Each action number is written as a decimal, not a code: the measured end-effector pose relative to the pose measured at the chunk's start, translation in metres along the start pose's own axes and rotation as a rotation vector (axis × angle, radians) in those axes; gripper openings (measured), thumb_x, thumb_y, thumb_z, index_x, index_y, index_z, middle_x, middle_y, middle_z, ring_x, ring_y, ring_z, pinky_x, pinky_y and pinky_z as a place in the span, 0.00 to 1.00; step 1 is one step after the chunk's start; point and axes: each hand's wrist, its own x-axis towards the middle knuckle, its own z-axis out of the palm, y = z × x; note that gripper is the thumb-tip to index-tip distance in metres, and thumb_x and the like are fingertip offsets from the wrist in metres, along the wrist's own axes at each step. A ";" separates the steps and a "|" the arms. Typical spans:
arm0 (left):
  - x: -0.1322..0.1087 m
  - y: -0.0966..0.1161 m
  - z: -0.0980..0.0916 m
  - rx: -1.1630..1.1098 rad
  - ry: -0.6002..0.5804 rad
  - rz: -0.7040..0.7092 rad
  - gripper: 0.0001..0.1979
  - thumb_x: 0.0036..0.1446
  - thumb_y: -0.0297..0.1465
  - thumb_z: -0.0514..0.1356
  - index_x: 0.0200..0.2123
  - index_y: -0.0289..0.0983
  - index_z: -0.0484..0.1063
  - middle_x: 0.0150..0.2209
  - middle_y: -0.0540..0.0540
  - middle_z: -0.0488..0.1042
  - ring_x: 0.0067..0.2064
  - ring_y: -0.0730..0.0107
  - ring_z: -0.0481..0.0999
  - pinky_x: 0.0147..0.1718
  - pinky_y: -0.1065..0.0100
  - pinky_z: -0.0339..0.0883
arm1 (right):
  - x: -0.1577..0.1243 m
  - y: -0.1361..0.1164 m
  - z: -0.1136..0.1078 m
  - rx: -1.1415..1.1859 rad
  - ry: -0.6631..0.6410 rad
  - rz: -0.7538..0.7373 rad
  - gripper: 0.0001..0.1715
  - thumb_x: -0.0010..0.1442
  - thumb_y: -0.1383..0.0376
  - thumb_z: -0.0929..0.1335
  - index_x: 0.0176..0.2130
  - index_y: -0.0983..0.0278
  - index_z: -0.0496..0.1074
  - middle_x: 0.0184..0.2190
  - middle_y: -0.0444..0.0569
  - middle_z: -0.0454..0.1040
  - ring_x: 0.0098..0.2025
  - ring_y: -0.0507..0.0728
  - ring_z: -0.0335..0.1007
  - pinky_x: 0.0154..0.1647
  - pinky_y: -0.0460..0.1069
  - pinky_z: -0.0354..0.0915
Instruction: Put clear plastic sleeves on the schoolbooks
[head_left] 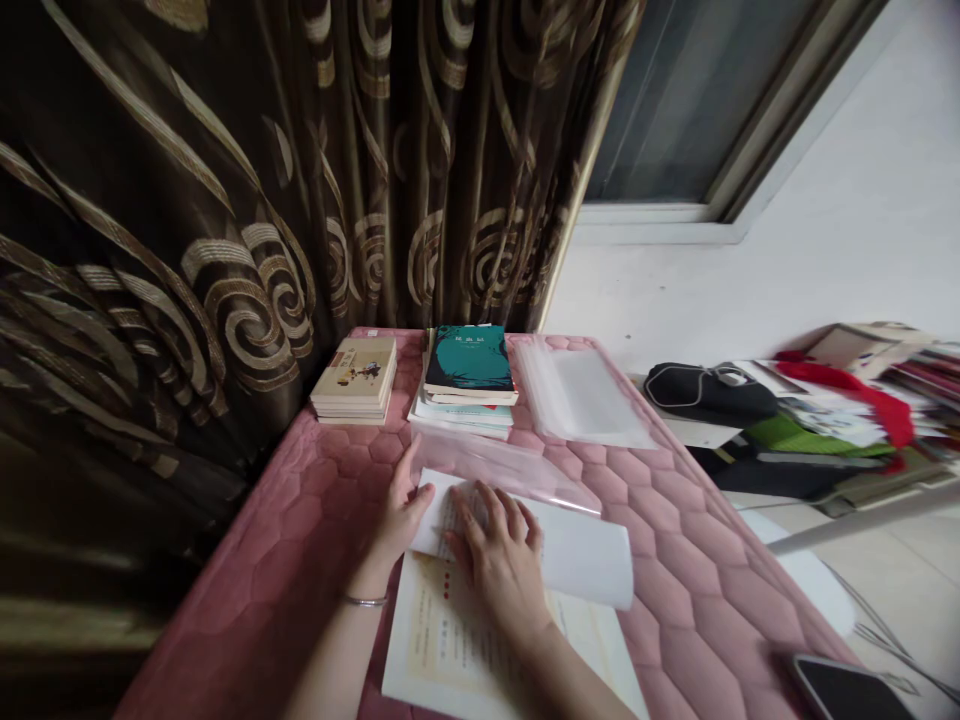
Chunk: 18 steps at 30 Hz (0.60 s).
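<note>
Partly hiding the open book (450,655), right hand (499,560) with fingers apart, left hand (399,515) at its edge, grip unclear.

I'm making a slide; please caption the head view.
Left hand and right hand on an open book, clear plastic sheet just beyond, on pink quilted cloth.

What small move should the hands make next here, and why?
Probably sweep the right hand rightward across the white page to flatten it: its right end looks curled, and the left hand is at the page's left edge.
</note>
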 end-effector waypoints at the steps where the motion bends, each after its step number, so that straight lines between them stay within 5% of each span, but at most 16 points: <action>1: 0.000 0.000 0.000 0.002 0.009 -0.002 0.38 0.51 0.39 0.65 0.64 0.38 0.56 0.53 0.36 0.73 0.55 0.51 0.71 0.51 0.54 0.67 | 0.001 0.001 -0.002 0.005 -0.012 -0.006 0.22 0.63 0.57 0.65 0.56 0.55 0.68 0.58 0.53 0.66 0.57 0.63 0.58 0.57 0.59 0.52; 8: -0.001 0.003 0.001 0.011 0.054 -0.015 0.41 0.53 0.40 0.64 0.66 0.38 0.49 0.51 0.35 0.74 0.52 0.54 0.74 0.48 0.57 0.69 | 0.013 0.037 -0.026 0.027 -0.070 0.106 0.20 0.64 0.62 0.61 0.54 0.61 0.68 0.59 0.58 0.63 0.57 0.66 0.58 0.50 0.61 0.60; 13: -0.002 0.008 0.004 -0.044 -0.003 -0.062 0.47 0.54 0.42 0.63 0.68 0.36 0.40 0.43 0.36 0.78 0.40 0.56 0.79 0.39 0.60 0.73 | 0.017 0.106 -0.028 0.078 -0.086 0.514 0.31 0.60 0.53 0.62 0.58 0.64 0.64 0.59 0.61 0.63 0.57 0.72 0.59 0.49 0.67 0.60; 18: 0.000 0.005 0.004 -0.057 -0.003 -0.067 0.46 0.54 0.41 0.63 0.68 0.37 0.40 0.44 0.36 0.77 0.40 0.57 0.79 0.38 0.61 0.73 | 0.017 0.145 -0.025 0.615 -0.157 0.857 0.35 0.52 0.46 0.67 0.53 0.64 0.67 0.40 0.55 0.76 0.43 0.63 0.73 0.42 0.55 0.66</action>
